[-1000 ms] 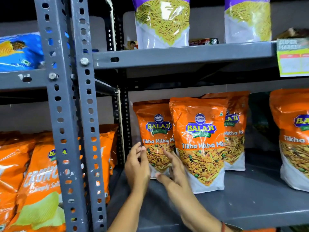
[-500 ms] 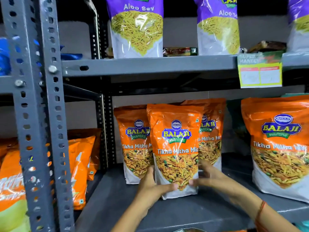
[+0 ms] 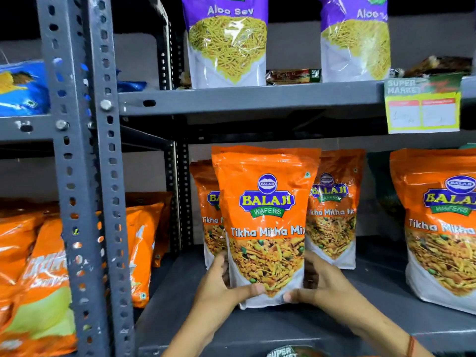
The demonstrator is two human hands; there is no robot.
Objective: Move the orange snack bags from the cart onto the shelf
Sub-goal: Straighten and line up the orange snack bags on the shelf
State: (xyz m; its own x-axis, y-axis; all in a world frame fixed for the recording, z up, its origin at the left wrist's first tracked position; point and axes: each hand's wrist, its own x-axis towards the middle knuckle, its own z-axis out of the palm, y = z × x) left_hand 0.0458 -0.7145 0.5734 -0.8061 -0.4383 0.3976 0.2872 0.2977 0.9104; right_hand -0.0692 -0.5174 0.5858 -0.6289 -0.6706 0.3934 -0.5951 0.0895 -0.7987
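Note:
An orange Tikha Mitha Mix bag (image 3: 265,202) stands upright on the grey shelf (image 3: 309,328), near its front. My left hand (image 3: 221,287) grips its lower left edge, thumb across the front. My right hand (image 3: 319,284) grips its lower right edge. Two more orange bags stand behind it, one at the left (image 3: 206,217) and one at the right (image 3: 332,210). Another orange bag (image 3: 440,222) stands further right on the same shelf. The cart is out of view.
A perforated grey upright (image 3: 85,176) rises at the left, with orange chip bags (image 3: 38,274) beyond it. Purple Aloo Sev bags (image 3: 226,42) stand on the shelf above. A yellow price tag (image 3: 422,109) hangs from that shelf's edge.
Both hands went from touching the bags' bases to gripping the front bag at its lower sides. The bag now stands further forward and squarer to me; the view shifted.

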